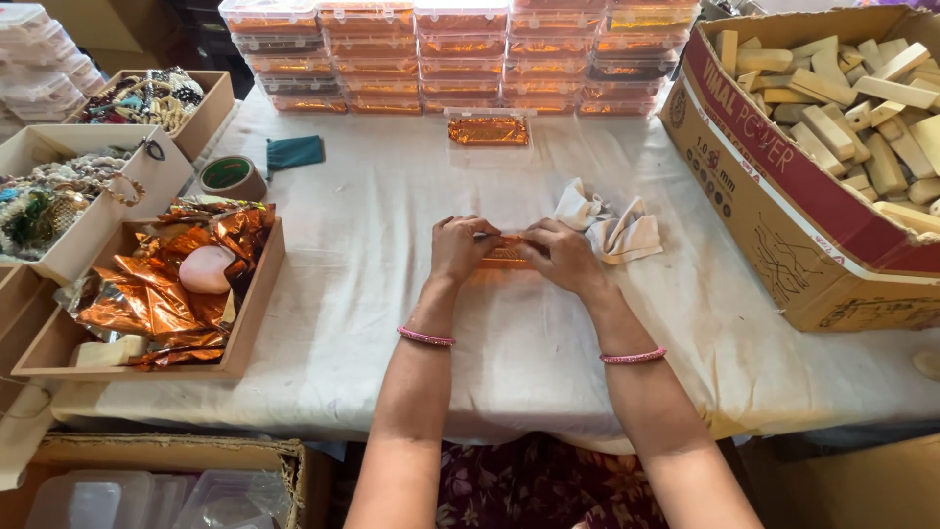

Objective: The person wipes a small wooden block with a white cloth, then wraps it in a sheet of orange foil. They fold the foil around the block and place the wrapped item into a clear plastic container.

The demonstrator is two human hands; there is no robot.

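Both hands were down at the centre of the white cloth-covered tabletop (392, 245), w/ me watching from the head cam. Left hand (460, 247) and right hand (563, 257) were pinched in close together on a small flat orange foil-wrapped packet (504, 257), fingertips gripping its top edge from either side, so neither hand was spread wide. The packet lay flat on the cloth right between them, mostly hidden under the fingers.

I'd judge the step as folding or pressing the foil shut round whatever sat inside; I couldn't tell what that was. Next move, by my read, called for a firm crease along that edge w/o tearing the thin foil, both hands working evenly.

Just beside the right hand lay a crumpled white cloth rag (607, 225). Further back, one clear plastic box w/ orange contents (488, 130) sat alone in front of the stacked rows of clear plastic boxes (460, 54). On the left, a shallow wooden tray of loose orange foil sheets (176, 294), w/ a pink rounded lump (206, 269) on top; behind it a roll of tape (231, 176) and a teal pouch (296, 153). On the right, a big cardboard carton of pale wooden blocks (842, 108).
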